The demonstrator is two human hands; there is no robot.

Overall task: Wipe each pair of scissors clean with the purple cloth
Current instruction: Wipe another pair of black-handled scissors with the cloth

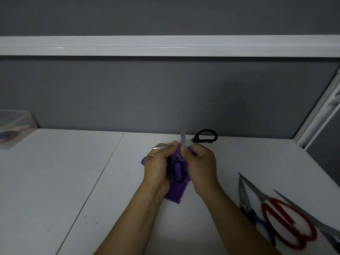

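Between left hand [158, 162] and right hand [202, 162], black scissors [177, 171] on purple cloth [176, 192]

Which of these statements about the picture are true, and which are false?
1. The left hand and right hand grip the purple cloth and black scissors together. True.
2. The black scissors are closed. False: their blades are spread apart, one pointing up and one pointing left.
3. The red scissors lie left of the hands. False: they lie to the right, on the table.
4. Blue scissors lie beside the red scissors. True.
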